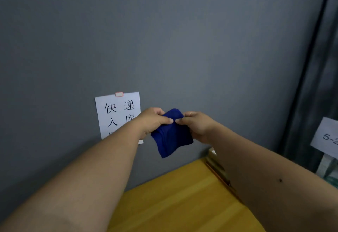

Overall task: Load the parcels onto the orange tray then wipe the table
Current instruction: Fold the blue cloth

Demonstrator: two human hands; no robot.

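A dark blue cloth (172,136) hangs in the air in front of a grey wall (164,39), above the far end of a yellow wooden tabletop (173,200). Both hands hold it by its upper part. The left hand (153,120) pinches the cloth from the left, thumb and fingers curled onto the fabric. The right hand (197,124) pinches it from the right in the same way, and the two thumbs nearly meet at the middle. The cloth is folded or bunched, with its lower corner drooping below the hands. Both bare forearms reach in from the bottom edge. Behind the left hand, a white paper sign (117,110) with black Chinese characters is stuck to the wall. At the right edge, a second white label (327,136) shows "5-2", beside a dark curtain (314,85).
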